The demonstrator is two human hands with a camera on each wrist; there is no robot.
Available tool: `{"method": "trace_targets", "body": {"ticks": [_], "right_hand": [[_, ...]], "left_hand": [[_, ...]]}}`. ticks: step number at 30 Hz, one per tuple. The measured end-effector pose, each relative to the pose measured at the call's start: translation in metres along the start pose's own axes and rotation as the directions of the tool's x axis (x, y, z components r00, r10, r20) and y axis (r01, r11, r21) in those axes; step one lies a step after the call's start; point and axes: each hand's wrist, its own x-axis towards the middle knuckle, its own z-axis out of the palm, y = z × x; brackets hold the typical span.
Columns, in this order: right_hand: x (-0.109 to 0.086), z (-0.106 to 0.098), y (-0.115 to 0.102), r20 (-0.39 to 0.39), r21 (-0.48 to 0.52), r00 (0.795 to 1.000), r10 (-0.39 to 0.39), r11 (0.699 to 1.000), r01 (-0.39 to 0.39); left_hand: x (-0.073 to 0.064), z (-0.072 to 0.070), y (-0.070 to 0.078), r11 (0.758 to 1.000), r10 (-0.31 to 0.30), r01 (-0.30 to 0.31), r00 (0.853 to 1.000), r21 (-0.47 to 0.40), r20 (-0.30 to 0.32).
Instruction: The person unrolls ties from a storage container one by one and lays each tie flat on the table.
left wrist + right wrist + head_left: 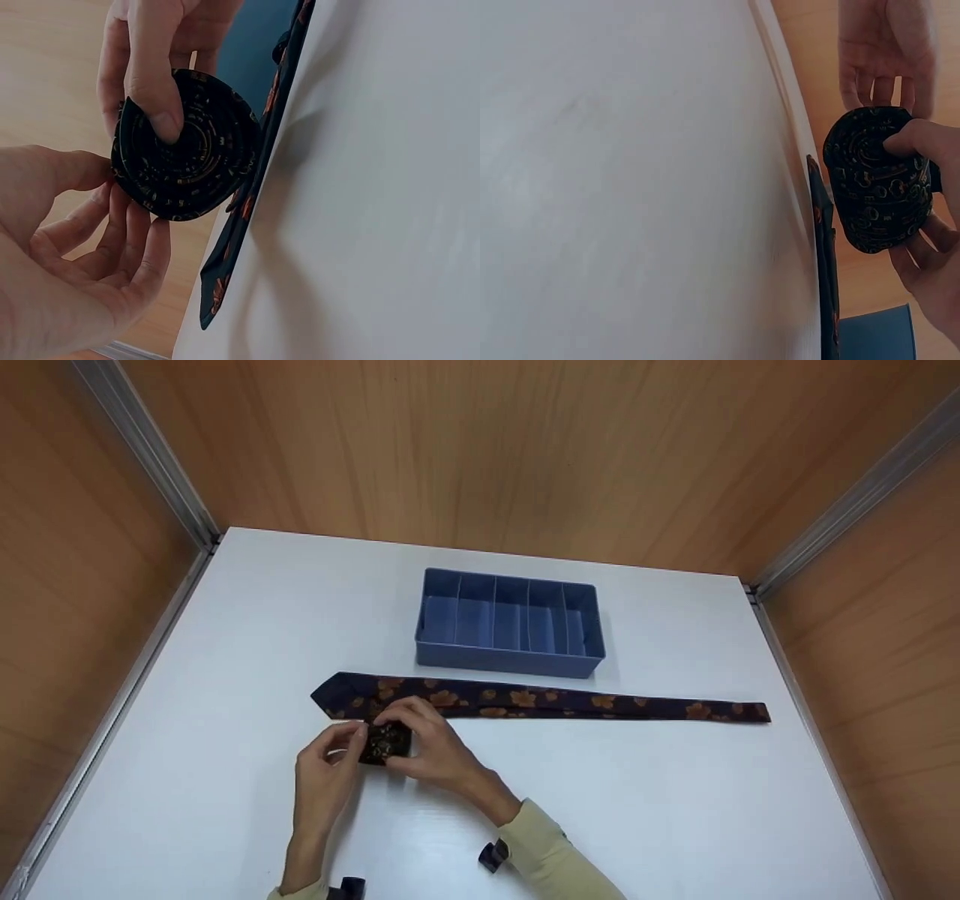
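Although its loose end cannot be clearly made out, the dark rolled tie (210, 161) looks wound into a compact coil, and its rolling seems all but complete, as no long tail trails from it. It is held between the two hands, just on the near side of the pointed end of a flowered tie (525, 703). The right hand (435, 746) grips the coil, thumb pressed on the spiral face and fingers bent around the opposite side. The left hand (322, 772) has its fingers curved and partly closed, thumb and fingertips on the coil's outer edge, palm apart from the cloth. Stretched lengthwise on the white table (675, 795), the flowered tie lies flat, with no rolling done on it. Farther back stands a blue box (510, 661) with five compartments; the coil is outside it. Wooden panels (487, 450) rise around the table. The head view gives this whole layout but shows the coil only small between the fingers. The left wrist view brings out the spiral layers, while the right wrist view reveals the broad outer side with its small pale figures. Whether the coil touches the flowered tie cannot be told.
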Motion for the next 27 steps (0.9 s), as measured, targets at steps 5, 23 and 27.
{"method": "trace_targets", "body": {"ticks": [5,23,27], "right_hand": [[0.005,0.004,-0.002,0.025,-0.047,1.0,0.011,0.999,-0.009],[0.018,0.02,-0.006,0.04,-0.135,0.999,-0.03,0.99,0.035],[0.021,0.024,-0.01,0.044,-0.196,0.998,-0.037,0.98,0.045]], "left_hand": [[-0.002,-0.003,-0.002,0.999,-0.026,0.026,1.0,0.034,-0.01],[-0.002,-0.012,-0.014,0.997,-0.052,0.054,0.997,0.045,-0.057],[-0.004,-0.014,-0.015,0.995,-0.07,0.074,0.995,0.059,-0.07]]}}
